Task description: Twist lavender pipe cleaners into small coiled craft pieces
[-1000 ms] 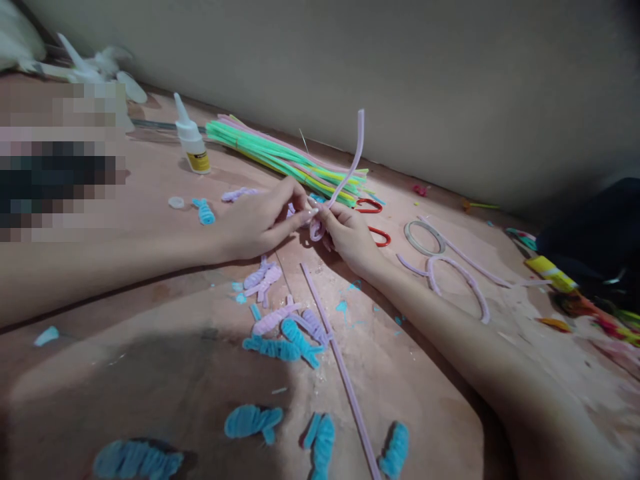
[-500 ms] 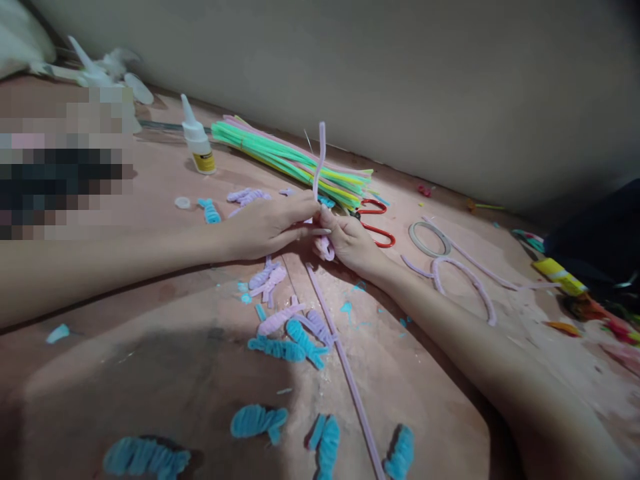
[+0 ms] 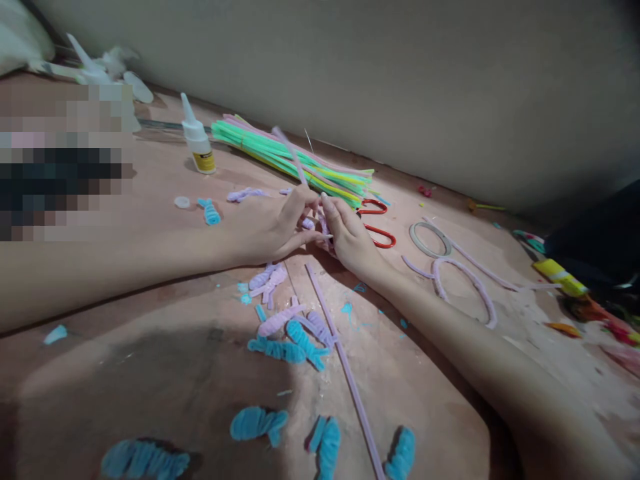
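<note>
Your hands pinch a fuzzy lilac pipe cleaner, soft and matt like the blue coils near you. The glue bottle far left looks like smooth, glossy plastic; the tabletop is matt and rough.

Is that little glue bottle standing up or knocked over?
Standing up. The glue bottle sits on its base on the table, its pointed nozzle aimed upward, beside the bundle of sticks.

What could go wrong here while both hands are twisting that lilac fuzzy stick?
The lilac pipe cleaner pinched between the left hand and right hand has a loose end sticking up; it might spring free or poke a finger. The forearms lie close to the finished blue and lilac coils, so a shift could scatter them. The glue bottle stands nearby and might tip.
</note>
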Available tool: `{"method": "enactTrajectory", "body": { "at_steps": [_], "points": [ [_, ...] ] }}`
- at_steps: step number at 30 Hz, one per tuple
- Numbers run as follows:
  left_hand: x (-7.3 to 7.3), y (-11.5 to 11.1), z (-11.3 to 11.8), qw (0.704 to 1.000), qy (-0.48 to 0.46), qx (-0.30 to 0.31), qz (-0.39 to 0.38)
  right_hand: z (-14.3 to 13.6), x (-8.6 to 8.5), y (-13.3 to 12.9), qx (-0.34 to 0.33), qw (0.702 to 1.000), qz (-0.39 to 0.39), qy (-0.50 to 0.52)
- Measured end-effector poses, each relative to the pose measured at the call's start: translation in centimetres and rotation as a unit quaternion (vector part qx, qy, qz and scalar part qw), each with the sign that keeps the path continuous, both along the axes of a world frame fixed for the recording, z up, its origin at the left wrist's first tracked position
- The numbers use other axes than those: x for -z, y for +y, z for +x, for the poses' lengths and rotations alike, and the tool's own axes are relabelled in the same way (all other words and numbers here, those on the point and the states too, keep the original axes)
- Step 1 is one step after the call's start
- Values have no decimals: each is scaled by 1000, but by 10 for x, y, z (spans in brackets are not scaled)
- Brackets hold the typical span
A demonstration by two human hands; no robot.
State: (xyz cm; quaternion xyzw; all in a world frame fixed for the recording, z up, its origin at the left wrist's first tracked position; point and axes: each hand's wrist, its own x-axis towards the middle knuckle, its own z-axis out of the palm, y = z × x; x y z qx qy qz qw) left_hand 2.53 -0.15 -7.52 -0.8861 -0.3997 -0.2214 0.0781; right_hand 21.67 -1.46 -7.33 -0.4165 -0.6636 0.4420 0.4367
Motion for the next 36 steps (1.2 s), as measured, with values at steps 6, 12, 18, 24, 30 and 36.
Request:
{"method": "enactTrajectory", "body": {
  "at_steps": [6,12,18,24,30,36],
  "points": [
    [-11,-4,0,999,41,2,-34,-2,1,-1,-10,999,-27,16],
    [-17,-3,-3,994,0,80,-70,-4,4,0,-18,997,-59,45],
    [-20,-3,-6,990,-46,114,-70,-2,-2,-3,5,997,-63,39],
    [-21,-3,-7,991,-63,97,-63,0,-1,-4,-93,985,-118,87],
    [-17,-2,-4,997,-49,47,-39,1,-4,-1,-88,979,-105,150],
    [-16,-1,-4,999,-22,34,-26,-1,-2,1,-81,978,-105,162]
  ]
}}
